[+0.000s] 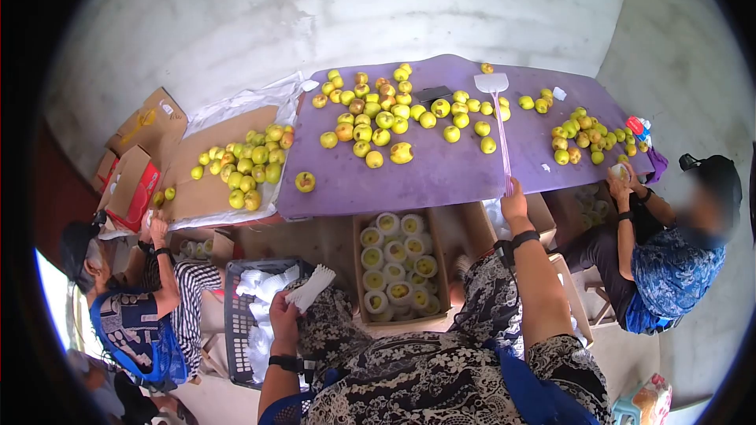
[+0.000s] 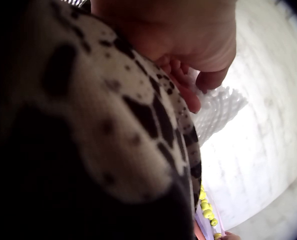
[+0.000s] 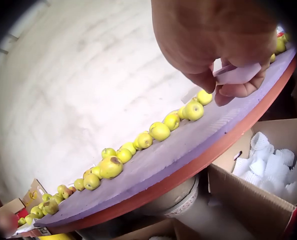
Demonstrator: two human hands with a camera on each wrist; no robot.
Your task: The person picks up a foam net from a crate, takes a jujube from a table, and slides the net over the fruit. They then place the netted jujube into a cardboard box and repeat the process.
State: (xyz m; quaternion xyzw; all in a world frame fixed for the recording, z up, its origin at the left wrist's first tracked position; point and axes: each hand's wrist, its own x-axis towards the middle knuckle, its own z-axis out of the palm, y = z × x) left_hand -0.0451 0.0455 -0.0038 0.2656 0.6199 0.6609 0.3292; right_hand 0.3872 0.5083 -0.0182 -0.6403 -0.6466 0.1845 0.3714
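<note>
My left hand [image 1: 284,319] pinches a white foam fruit net [image 1: 312,287] over my patterned lap. In the left wrist view the net [image 2: 219,111] sticks out past the thumb and fingers. At the table's front edge my right hand [image 1: 515,208] grips the handle of a fly swatter [image 1: 492,83]. Its long thin shaft points away from me across the purple table [image 1: 331,189], with the flat head near the far side. In the right wrist view the fingers curl round the pale handle end [image 3: 238,75]. Yellow-green apples [image 1: 383,120] lie left of the swatter, some with brown patches.
Below the table stands a carton of net-wrapped apples [image 1: 396,267]. A dark crate [image 1: 240,299] of white nets is at my left; another carton [image 3: 263,200] of nets is at my right. One person [image 1: 142,299] sits on each side. A dark phone-like slab [image 1: 433,94] lies among the apples.
</note>
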